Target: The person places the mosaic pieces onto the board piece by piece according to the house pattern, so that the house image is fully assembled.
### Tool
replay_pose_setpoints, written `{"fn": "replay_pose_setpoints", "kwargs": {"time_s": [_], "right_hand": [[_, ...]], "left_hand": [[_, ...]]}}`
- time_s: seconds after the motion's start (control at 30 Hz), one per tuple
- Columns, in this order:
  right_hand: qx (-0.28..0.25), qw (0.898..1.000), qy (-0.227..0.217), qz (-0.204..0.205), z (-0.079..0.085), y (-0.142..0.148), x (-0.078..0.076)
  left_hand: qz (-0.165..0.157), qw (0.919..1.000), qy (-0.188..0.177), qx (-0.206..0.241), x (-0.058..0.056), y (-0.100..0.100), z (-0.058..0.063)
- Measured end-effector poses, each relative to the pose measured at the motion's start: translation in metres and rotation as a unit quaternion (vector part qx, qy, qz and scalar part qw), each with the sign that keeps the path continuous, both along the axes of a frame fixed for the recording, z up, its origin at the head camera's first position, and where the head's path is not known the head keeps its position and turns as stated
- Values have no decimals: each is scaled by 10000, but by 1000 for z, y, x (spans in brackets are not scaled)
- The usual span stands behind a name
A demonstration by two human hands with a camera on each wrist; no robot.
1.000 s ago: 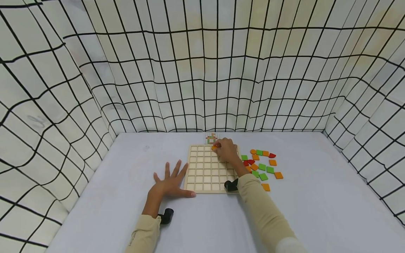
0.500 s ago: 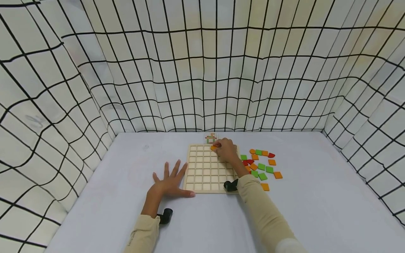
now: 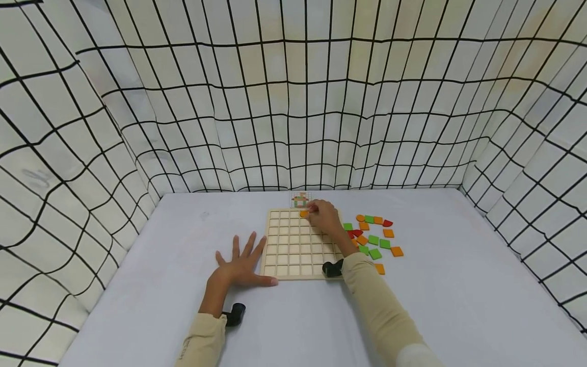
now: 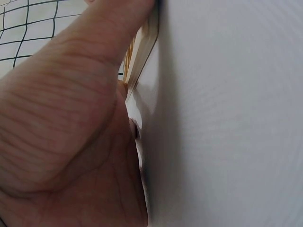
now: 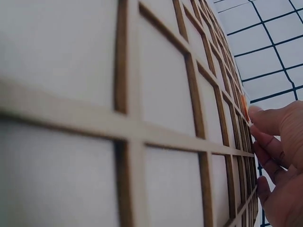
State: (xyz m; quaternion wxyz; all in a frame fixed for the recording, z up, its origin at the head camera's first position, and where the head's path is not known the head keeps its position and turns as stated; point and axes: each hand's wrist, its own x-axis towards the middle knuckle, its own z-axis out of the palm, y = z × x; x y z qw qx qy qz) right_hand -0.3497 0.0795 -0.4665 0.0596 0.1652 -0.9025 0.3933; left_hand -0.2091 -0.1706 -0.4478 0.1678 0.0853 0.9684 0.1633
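Note:
In the head view, a pale wooden grid board lies on the white table. An orange tile, seemingly round, lies at its top row. My right hand is over the board's upper right, fingers curled, tips at the tile's right side. In the right wrist view the thumb reaches the orange tile; whether it is pinched is unclear. My left hand rests beside the board's left edge with fingers spread, thumb at the lower left corner. The left wrist view shows its palm side against the table.
Loose green, orange and red tiles are scattered right of the board, some hidden by the right arm. Behind the board lies a small pattern card. White walls with black grid lines enclose the table. Both wrists carry black cameras.
The whole head view has shifted slightly leftward. Against the board, my right fingertips have eased a little to the right, and more of the orange tile shows. The left hand has stayed put.

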Motion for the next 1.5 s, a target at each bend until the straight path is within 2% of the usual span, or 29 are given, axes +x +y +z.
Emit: {"fn": "replay_pose_setpoints", "kwargs": {"time_s": [0.13,0.33,0.47,0.7,1.13,1.3,1.5], "right_hand": [[-473,9988,-66,126,2,7,1],[-671,9976,-66,138,3,16,-1],[-498,9987,64,103,4,24,-1],[-292,9991,311,-46,9,42,-2],[37,9974,326,-644,-4,108,7],[183,9971,38,-741,-2,125,9],[649,9942,-392,-765,5,136,9]], "left_hand": [[-23,10000,-7,39,-1,2,0],[20,10000,-83,36,-3,3,0],[48,9999,-135,33,-3,3,0],[32,9999,-20,124,-3,0,-1],[39,9999,-30,132,3,-1,3],[33,9999,-70,101,1,-1,0],[9,9999,-69,91,0,0,1]]}}
